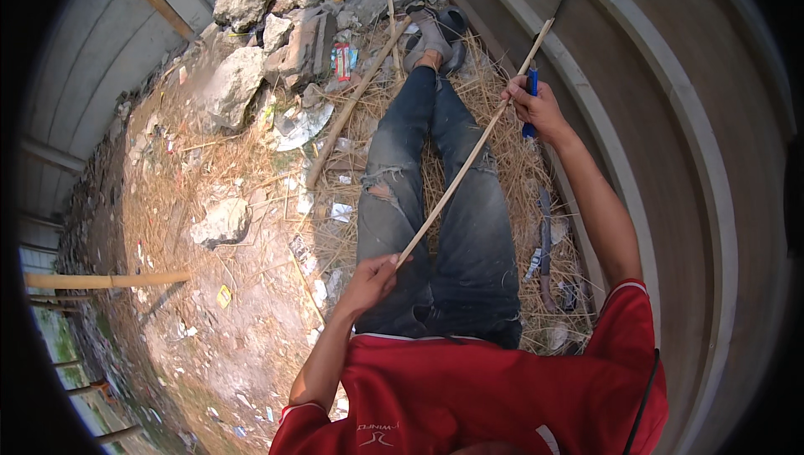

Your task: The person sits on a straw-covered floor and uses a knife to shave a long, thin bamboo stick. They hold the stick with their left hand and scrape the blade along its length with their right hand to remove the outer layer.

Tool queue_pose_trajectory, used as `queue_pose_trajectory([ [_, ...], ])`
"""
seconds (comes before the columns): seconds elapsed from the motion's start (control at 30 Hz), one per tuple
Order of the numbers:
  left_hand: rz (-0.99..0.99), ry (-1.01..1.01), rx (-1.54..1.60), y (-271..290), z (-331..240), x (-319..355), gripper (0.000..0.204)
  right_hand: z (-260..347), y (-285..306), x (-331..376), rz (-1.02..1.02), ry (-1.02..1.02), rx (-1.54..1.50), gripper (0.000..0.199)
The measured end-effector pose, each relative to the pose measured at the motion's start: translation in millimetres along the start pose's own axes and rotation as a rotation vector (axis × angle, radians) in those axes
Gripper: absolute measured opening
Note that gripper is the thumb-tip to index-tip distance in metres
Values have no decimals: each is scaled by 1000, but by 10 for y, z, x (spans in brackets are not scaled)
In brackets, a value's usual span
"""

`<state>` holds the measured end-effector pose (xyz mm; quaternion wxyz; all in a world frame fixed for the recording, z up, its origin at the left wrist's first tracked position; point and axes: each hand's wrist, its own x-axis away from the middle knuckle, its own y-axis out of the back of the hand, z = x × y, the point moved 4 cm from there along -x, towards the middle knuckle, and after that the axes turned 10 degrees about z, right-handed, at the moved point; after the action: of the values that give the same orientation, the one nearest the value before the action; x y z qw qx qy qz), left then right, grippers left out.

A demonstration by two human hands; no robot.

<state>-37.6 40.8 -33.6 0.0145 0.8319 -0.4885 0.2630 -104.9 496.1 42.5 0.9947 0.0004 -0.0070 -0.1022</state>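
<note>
A long, thin strip of pale wood or bamboo (459, 175) slants across my stretched-out legs (469, 229), from my lap up to the far right. Its near end is pinched between the thumb and fingers of my left hand (371, 285), just above my thigh. Farther along, my right hand (543, 113) is closed around a slim blue tool (533, 80) that looks like a utility knife. The thumb and fingertips of that hand also touch the strip. The blade, if any, is too small to make out.
Close on my right rises a ribbed grey wall (662, 120). Straw and litter cover the ground, with a thicker stick (356, 107) left of my legs. Broken rocks (237, 86) are heaped at the far left; a lone stone (222, 222) lies nearer. A bamboo pole (109, 280) juts in from the left.
</note>
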Motion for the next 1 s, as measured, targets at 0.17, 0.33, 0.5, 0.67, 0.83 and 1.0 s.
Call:
queue_pose_trajectory([
  [0.17, -159, -64, -63, -64, -97, -52, 42, 156, -23, 87, -243, -26, 253, 40],
  [0.33, -361, -286, -311, -44, -389, -214, 41, 193, -905, 574, 72, -14, 794, 48],
  [0.5, -409, -308, -393, -33, -672, -393, 40, 132, -1792, 1043, 405, 26, 899, 43],
  [0.67, -455, -308, -430, -67, -767, -469, 37, 7, -2086, 1174, 461, 17, 911, 42],
  [0.83, -453, -235, -502, -33, -689, -406, 34, -40, -1917, 965, 321, -52, 1040, 46],
  [1.0, -417, -202, -455, -160, -477, -200, 33, -97, -1244, 621, 230, -95, 1038, 50],
])
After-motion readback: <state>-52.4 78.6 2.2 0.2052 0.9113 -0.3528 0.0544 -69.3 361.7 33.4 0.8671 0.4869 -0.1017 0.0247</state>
